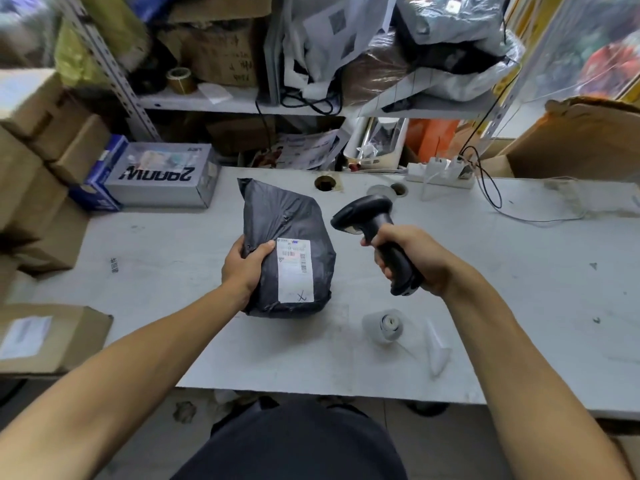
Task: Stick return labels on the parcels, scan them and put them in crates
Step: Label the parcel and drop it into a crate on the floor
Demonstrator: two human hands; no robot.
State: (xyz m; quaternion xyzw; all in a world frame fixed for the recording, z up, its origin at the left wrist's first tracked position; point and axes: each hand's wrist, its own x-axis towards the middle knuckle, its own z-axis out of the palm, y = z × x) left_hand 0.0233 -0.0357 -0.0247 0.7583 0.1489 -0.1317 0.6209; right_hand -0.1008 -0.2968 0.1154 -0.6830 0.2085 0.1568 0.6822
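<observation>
Left hand point(242, 268) grips parcel point(287, 230); right hand point(412, 261) grips scanner point(367, 216) (label roll point(384, 325) near).

We look through one wide-angle head camera, forward and steeply down from close above the grey table point(485, 358), our forearms entering from the bottom corners and cluttered shelving point(242, 102) bending across the top.

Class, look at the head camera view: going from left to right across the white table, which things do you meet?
Grey printed box → left hand → black parcel with its white label → barcode scanner → right hand → white power strip.
</observation>
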